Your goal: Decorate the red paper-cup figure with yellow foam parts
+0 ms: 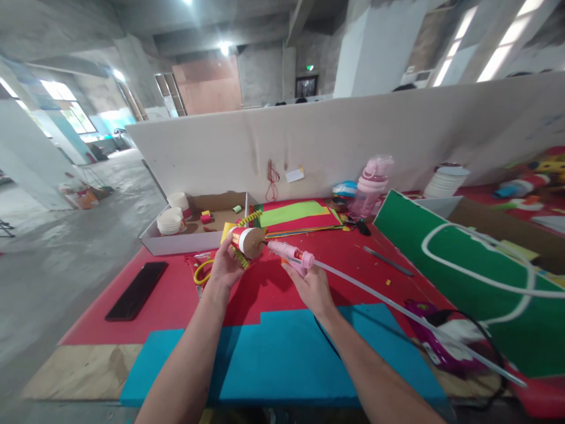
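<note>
The left hand (226,266) pinches a cup (249,242) between thumb and fingers, above the bench (265,288), with the brown end face turned toward the right hand (310,288). The right hand is wrapped around the grip of a pink glue gun (285,249). The nozzle points at the brown face; contact cannot be confirmed from here. A long translucent glue stick (375,288) extends from the rear of the gun.

Markings: the red band around the cup carries small yellow characters, too small to read. A white card (295,175) is fixed to the partition (212,147); its print is not legible. A green lit sign (309,67) on the far wall is likewise unreadable at this distance.

Surface: red sheeting covers the bench, with a blue board (282,359) along the near edge and exposed wood (83,368) beside it. A black phone (136,291) lies at the left, near a white-walled tray (154,244) of cups. A green board (397,235) leans at the right.

Room: grey concrete floor (119,182), pale pillars (357,53), ceiling lamps (225,48) and windows (70,106) at the left.
</note>
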A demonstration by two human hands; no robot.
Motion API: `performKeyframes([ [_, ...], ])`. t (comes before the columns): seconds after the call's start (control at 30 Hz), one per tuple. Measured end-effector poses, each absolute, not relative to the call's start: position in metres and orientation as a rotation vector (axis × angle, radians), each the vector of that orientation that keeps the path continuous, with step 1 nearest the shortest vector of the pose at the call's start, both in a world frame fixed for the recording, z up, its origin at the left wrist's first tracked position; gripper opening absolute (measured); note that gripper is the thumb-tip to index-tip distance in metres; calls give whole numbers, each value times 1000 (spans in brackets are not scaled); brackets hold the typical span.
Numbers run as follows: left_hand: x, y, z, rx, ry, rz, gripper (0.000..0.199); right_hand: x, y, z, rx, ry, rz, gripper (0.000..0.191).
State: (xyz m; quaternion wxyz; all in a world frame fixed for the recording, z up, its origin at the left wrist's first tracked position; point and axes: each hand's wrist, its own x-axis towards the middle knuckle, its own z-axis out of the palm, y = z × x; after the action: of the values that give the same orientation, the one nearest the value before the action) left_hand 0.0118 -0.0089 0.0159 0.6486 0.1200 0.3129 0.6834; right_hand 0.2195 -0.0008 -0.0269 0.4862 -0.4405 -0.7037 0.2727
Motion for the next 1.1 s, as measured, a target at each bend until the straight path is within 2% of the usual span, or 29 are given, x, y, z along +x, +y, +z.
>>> performKeyframes([
  [0.83, 11, -9, 15, 289, 733, 1544, 39, 220, -1, -24, -1002, -1702, 649, 32],
  [1.1, 11, -8, 13, 304, 699, 1561, 42, 219, -1, -26, -1022, -1746, 632, 36],
])
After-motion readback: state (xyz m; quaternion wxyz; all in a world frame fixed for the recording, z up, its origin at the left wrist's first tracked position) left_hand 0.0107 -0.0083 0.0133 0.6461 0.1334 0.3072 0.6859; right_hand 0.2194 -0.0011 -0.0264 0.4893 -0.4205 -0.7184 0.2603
